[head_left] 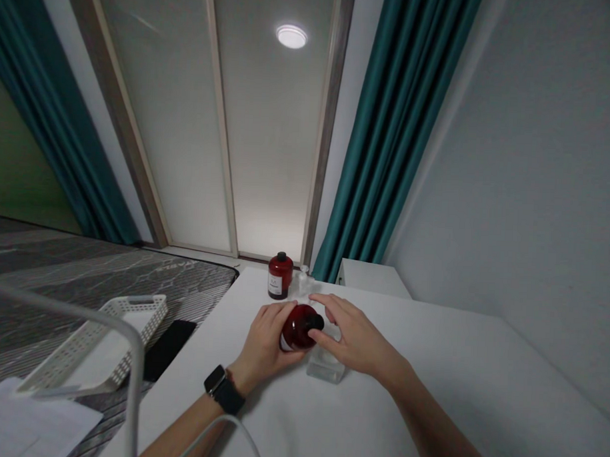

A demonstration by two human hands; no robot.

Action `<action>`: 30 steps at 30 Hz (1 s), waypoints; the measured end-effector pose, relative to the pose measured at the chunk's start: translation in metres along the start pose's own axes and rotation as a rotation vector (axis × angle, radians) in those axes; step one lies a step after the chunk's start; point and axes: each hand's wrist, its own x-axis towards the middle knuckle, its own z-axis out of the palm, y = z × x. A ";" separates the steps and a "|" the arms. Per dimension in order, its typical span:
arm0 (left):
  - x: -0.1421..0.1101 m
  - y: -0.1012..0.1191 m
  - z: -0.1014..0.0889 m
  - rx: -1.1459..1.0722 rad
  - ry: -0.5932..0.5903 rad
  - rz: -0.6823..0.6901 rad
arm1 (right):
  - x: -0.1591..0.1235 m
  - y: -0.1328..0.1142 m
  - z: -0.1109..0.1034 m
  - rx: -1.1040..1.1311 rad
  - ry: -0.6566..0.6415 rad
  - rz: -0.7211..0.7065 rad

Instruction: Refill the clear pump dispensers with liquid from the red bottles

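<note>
My left hand (263,344) is wrapped round a dark red bottle (297,327), which is tilted with its black cap (316,321) pointing right. My right hand (348,337) has its fingers pinched on that cap. Under the right hand a clear glass container (325,366) stands on the white table (429,393). A black watch (223,389) is on my left wrist.
A second red bottle with a black cap (280,275) and a small clear bottle (303,280) stand at the table's far edge. A white basket (101,341) and a black phone (168,349) lie on the bed at left. A white cable (228,429) crosses the table's near edge.
</note>
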 end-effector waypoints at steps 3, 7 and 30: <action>0.000 0.000 0.000 -0.007 0.000 -0.016 | -0.002 0.001 -0.004 0.028 -0.007 -0.023; -0.001 -0.002 0.001 0.005 -0.024 -0.001 | -0.001 -0.006 -0.003 0.082 -0.032 -0.054; -0.004 -0.007 0.003 -0.129 0.010 -0.143 | -0.002 0.009 0.006 0.134 0.211 -0.146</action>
